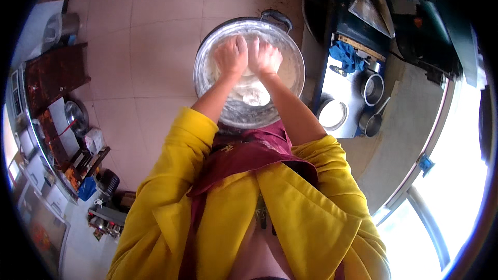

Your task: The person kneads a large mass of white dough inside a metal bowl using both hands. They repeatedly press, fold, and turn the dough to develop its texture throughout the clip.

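A large round metal basin [207, 93] with a dark side handle stands in front of me, its inner wall smeared with white flour. Pale dough [254, 95] lies inside, partly covered by my hands. My left hand [231, 56] and my right hand [265, 57] are side by side in the basin, fingers curled into the dough. Both forearms reach straight down into it from rolled yellow sleeves. What lies under the curled fingers is hidden.
To the right, a counter [340, 124] holds a blue cloth [346, 56], a bowl with white contents [332, 114] and small pots [372, 88]. A dark stove [415, 31] stands beyond. Cluttered shelves [57, 80] line the left over a tiled floor [155, 62].
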`<state>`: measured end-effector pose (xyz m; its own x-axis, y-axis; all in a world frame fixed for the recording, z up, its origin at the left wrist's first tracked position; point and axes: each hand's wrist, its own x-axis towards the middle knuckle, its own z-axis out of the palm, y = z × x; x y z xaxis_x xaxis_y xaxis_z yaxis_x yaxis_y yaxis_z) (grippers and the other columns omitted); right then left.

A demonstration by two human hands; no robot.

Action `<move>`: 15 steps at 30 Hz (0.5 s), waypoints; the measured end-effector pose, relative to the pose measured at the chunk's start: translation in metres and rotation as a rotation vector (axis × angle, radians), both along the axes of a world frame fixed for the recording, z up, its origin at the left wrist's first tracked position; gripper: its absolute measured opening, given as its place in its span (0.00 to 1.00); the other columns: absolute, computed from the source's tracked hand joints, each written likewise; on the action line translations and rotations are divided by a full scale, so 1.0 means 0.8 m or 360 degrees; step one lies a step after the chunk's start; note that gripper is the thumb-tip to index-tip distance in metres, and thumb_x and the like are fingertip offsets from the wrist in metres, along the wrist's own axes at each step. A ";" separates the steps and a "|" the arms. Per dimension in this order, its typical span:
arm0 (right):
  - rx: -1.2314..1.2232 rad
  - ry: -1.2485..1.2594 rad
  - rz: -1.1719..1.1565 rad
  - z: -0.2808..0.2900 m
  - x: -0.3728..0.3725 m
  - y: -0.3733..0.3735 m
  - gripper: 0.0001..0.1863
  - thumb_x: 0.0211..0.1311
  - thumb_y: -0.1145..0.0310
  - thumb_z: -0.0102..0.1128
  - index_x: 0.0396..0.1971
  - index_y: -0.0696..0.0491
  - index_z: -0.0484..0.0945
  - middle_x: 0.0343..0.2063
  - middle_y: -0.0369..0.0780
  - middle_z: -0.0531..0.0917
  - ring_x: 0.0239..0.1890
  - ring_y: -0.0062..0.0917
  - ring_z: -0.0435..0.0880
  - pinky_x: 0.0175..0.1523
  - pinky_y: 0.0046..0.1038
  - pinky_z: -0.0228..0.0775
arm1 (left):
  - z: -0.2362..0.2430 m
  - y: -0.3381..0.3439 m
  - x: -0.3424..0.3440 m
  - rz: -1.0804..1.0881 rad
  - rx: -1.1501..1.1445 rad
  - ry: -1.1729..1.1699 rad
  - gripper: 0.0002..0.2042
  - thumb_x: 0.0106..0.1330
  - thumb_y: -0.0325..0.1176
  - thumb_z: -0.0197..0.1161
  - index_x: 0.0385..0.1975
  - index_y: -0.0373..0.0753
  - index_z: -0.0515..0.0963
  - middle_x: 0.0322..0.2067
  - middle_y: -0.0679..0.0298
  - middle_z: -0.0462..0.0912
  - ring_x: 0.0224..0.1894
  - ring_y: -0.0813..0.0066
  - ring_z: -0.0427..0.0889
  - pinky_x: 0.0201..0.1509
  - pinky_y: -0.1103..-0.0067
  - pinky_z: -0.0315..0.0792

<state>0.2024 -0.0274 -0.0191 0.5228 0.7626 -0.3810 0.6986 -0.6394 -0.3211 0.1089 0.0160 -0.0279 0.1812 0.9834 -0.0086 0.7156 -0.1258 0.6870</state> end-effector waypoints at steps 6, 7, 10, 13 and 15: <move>-0.0278 0.0256 0.0279 0.062 -0.006 -0.022 0.20 0.61 0.54 0.51 0.44 0.52 0.78 0.44 0.49 0.82 0.47 0.44 0.82 0.55 0.42 0.71 | 0.066 -0.009 -0.033 -0.0325 -0.0747 -0.0030 0.21 0.65 0.44 0.47 0.25 0.33 0.80 0.26 0.47 0.82 0.33 0.46 0.82 0.43 0.57 0.73; -0.0363 0.0263 0.0288 0.046 -0.010 -0.039 0.23 0.62 0.51 0.50 0.45 0.54 0.77 0.45 0.51 0.82 0.50 0.44 0.81 0.57 0.43 0.69 | 0.080 -0.027 -0.030 -0.0344 -0.0740 0.0124 0.22 0.65 0.45 0.46 0.25 0.32 0.80 0.27 0.47 0.82 0.34 0.47 0.82 0.44 0.58 0.73; 0.0225 -0.0392 0.0057 0.053 -0.059 -0.088 0.19 0.64 0.54 0.50 0.39 0.54 0.78 0.37 0.45 0.83 0.48 0.39 0.78 0.56 0.38 0.66 | 0.058 -0.091 -0.046 -0.0155 -0.0098 0.0141 0.14 0.66 0.38 0.49 0.29 0.37 0.80 0.33 0.48 0.82 0.40 0.51 0.80 0.54 0.60 0.69; 0.0446 -0.0164 0.0086 0.041 -0.066 -0.129 0.11 0.61 0.59 0.52 0.28 0.51 0.77 0.31 0.41 0.81 0.39 0.38 0.77 0.46 0.38 0.67 | 0.072 -0.126 -0.048 -0.0106 0.0005 0.0022 0.09 0.65 0.36 0.51 0.33 0.41 0.77 0.32 0.54 0.82 0.42 0.56 0.79 0.59 0.61 0.63; 0.0714 -0.0247 0.0000 0.030 -0.073 -0.137 0.09 0.57 0.62 0.54 0.23 0.50 0.76 0.27 0.40 0.78 0.34 0.36 0.75 0.41 0.37 0.66 | 0.061 -0.131 -0.054 -0.0193 0.0059 -0.0035 0.08 0.65 0.35 0.51 0.30 0.42 0.77 0.29 0.60 0.81 0.37 0.57 0.79 0.54 0.62 0.66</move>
